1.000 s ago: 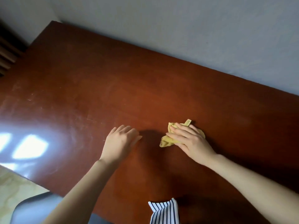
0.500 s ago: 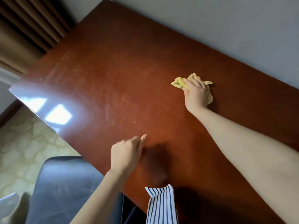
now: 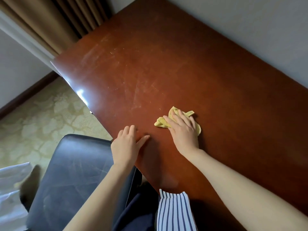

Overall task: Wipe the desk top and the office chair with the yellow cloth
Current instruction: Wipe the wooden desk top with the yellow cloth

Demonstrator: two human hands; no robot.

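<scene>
Back toward the near edge comes the right hand (image 3: 183, 130), flat and pressing the bunched yellow cloth (image 3: 162, 122) on the desk top (image 3: 166, 64). Left hand (image 3: 126, 145) rests open, empty. Soft, light cloth; best gripped by its bunched middle.

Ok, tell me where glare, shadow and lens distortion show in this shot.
Head view: bright window glare on the desk top at its left edge; soft shadows lie beside the left hand and under the right hand pressing the yellow cloth; wide-angle bend curves the desk edges and the curtain; no clear motion blur.
</scene>
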